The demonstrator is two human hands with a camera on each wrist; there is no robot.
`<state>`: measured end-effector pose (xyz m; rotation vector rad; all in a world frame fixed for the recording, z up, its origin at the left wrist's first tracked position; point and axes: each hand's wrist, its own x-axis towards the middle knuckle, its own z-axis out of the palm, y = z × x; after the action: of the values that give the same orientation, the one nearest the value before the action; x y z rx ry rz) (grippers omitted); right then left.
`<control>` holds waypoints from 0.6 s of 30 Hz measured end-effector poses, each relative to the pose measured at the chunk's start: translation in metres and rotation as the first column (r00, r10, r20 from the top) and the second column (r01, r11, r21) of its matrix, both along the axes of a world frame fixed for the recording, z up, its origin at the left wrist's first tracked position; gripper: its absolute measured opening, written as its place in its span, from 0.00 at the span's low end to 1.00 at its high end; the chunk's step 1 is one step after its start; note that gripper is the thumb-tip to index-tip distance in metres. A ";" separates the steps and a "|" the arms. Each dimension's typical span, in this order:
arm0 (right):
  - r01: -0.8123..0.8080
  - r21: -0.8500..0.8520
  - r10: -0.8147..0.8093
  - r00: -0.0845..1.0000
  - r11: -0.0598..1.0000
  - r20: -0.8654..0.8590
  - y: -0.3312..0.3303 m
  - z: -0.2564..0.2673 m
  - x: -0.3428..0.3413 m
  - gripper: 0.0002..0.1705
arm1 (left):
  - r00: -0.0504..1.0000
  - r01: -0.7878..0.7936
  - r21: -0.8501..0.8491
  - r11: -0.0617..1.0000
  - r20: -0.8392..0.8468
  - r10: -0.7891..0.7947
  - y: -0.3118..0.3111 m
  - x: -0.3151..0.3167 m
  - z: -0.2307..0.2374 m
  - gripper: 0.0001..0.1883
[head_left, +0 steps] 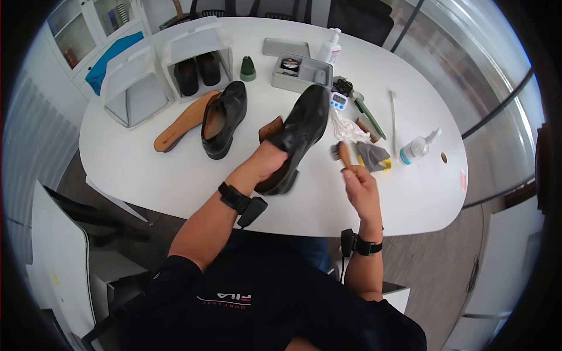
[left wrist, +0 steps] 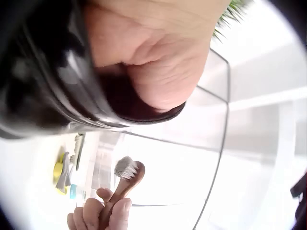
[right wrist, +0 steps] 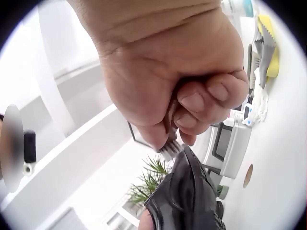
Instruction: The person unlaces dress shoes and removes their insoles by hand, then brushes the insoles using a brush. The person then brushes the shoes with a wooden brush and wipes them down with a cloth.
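My left hand (head_left: 271, 159) is inside the opening of a black leather shoe (head_left: 304, 120), which it holds tilted above the table; the shoe hides its fingers. In the left wrist view, the shoe (left wrist: 53, 81) surrounds the front of the hand (left wrist: 158, 52). To the right, my right hand (head_left: 363, 190) grips the wooden handle of a small brush (head_left: 344, 153), with the pale bristles (left wrist: 126, 167) facing the shoe side. A gap separates brush and shoe in the head view. The right wrist view has the bristles (right wrist: 170, 149) overlapping the toe (right wrist: 184, 160); contact cannot be told.
Another black shoe (head_left: 234, 111) stands left, beside a tan insole (head_left: 184, 123). Behind are clear boxes (head_left: 137, 88), one holding dark shoes, and a grey tin (head_left: 287, 82). At right lie a white cloth (head_left: 348, 128), a grey-and-yellow item (head_left: 373, 157) and a bottle (head_left: 414, 151).
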<state>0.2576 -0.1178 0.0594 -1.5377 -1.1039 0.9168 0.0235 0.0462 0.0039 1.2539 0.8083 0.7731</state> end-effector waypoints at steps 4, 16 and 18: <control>0.119 0.172 -0.098 0.987 0.978 -0.131 -0.019 0.008 -0.001 0.16 | 0.873 0.283 0.805 0.521 -0.442 0.208 -0.035 0.003 0.089 0.18; 0.107 0.155 -0.181 0.768 0.982 0.614 -0.004 -0.037 -0.057 0.20 | 0.800 0.366 0.626 0.689 -0.590 0.111 -0.069 0.017 0.051 0.13; 0.023 0.100 -0.071 0.863 0.995 0.501 -0.010 -0.031 -0.056 0.19 | 0.784 0.319 0.574 0.754 -0.607 0.131 -0.064 0.018 0.029 0.12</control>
<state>0.2015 -0.1278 0.0288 -1.7710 -1.4446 0.4221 0.0412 -0.0177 0.0331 2.2607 1.0189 0.5567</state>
